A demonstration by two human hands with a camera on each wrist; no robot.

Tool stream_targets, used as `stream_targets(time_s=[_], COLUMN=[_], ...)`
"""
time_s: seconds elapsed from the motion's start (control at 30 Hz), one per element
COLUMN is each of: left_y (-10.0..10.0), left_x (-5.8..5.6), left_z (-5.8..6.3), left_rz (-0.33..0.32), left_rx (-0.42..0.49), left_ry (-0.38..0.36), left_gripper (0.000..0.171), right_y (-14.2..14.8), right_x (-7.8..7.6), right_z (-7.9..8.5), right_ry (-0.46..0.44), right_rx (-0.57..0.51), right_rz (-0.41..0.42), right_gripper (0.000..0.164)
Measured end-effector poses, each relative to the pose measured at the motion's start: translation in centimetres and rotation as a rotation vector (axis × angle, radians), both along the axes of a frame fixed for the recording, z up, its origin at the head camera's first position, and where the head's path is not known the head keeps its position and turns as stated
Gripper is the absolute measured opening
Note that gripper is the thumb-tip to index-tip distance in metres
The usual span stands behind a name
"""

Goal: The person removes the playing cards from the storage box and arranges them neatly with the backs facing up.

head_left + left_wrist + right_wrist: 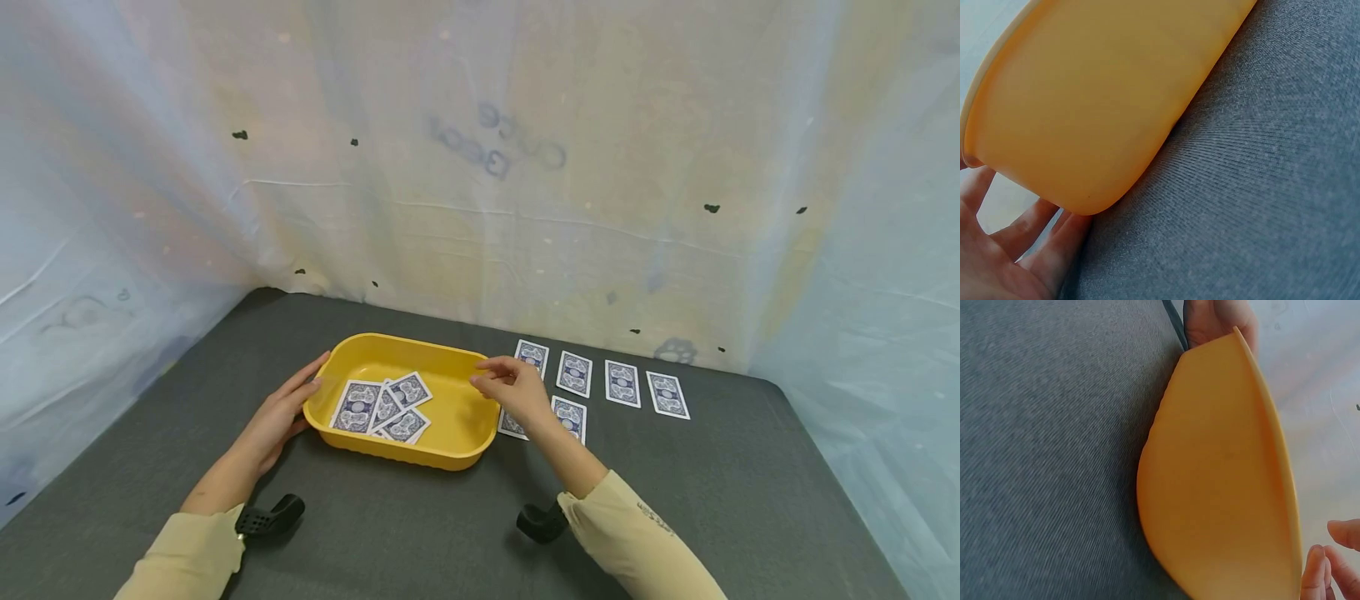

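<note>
Right hand [517, 393]: thumb off fingertips, at right rim of yellow rounded plastic tray [456, 410] | blue-white rectangular cards [575, 373]: on desk [750, 483], right, long axes near–far | left hand [272, 423]: spread, touching tray's left end

Left sleeve [176, 557]: here's pale cream-yellow fabric, softly creased
Right sleeve [637, 537]: matching cream-yellow, and there's a dark marking [655, 517] near the cuff, too small to read
Left wrist mount [264, 517]: black, dotted with holes, curving to a rounded end
Right wrist mount [542, 523]: black again, rounded tip
Left hand [272, 423], right hand [519, 393]: both bare
</note>
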State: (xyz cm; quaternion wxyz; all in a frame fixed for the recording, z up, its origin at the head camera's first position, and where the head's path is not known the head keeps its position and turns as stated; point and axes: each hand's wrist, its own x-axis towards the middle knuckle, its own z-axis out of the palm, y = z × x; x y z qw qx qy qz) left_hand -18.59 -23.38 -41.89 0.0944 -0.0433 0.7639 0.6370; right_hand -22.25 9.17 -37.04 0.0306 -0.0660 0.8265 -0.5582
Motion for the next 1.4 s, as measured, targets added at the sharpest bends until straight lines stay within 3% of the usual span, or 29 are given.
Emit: stream_targets(time_s=[0.2, 0.43, 0.83, 1.03, 1.4], left_y=[0.0, -0.1, -0.1, -0.2, -0.3], left_x=[0.0, 0.0, 0.0, 0.1, 0.1], left_z=[0.1, 0.0, -0.2, -0.2, -0.1], left_rz=[-0.004, -0.003, -0.013, -0.006, -0.011], left_rx=[0.000, -0.005, 0.000, -0.001, 0.006], left_ry=[-0.004, 0.000, 0.002, 0.002, 0.015], left_gripper=[0.062, 0.062, 0.061, 0.062, 0.062], right_y=[-1.3, -3.2, -5.8, -6.7, -8.7], right_x=[-0.1, 0.1, 0.6, 1.1, 1.4], right_z=[0.1, 0.0, -0.7, -1.0, -1.3], right_ry=[0.004, 0.035, -0.029, -0.062, -0.148], right_rx=[-0.007, 0.083, 0.123, 0.237, 0.454], right_rz=[0.023, 0.079, 0.145, 0.149, 0.134], right_gripper=[0.028, 0.029, 0.027, 0.028, 0.049])
